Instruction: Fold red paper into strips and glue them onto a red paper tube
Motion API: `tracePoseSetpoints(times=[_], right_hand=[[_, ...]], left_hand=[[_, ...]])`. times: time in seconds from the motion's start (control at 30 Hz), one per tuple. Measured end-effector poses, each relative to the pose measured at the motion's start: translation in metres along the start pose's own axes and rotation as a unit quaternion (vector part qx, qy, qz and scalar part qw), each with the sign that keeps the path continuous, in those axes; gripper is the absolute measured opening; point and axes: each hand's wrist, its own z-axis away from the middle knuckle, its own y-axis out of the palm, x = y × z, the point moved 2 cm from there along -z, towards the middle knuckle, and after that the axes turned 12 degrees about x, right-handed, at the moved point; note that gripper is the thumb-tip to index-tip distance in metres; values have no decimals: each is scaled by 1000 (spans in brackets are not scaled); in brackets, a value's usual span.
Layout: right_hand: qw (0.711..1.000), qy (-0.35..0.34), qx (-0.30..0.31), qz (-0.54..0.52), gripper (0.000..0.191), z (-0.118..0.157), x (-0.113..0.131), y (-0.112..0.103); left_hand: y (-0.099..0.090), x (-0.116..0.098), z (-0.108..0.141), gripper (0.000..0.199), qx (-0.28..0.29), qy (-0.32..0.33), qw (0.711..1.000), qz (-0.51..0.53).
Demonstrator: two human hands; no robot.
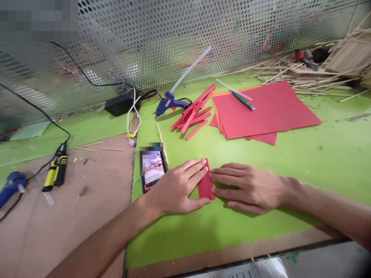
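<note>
A small folded piece of red paper (205, 188) lies on the green table top in front of me. My left hand (185, 185) rests flat across its left side, fingers stretched out and pressing on it. From the right, my right hand (246, 187) lies palm down with its fingertips touching the paper's right edge. Its fingers are extended and slightly apart. Part of the paper is hidden under the left fingers. Just left of my left hand lies a phone (153, 168) with a lit screen.
Red paper strips (193, 112) are piled beside a blue glue gun (169, 103). A green cutter knife (242, 100) lies on red sheets (269, 112). Thin wooden sticks (286, 73) heap at the back right. Yellow-black pliers (56, 168) and a black adapter (121, 103) are at left.
</note>
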Motion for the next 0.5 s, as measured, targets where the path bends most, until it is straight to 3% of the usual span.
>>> tracePoseSetpoints(times=[0.23,0.5], right_hand=[[1000,-5,-7,2,38,1,-1,0],[1000,-6,-12,1,37,0,1,0]], left_hand=[[1,-1,0,58,3,-7,1000,-13],[10,-16,1,52,13,-20,996,-91]])
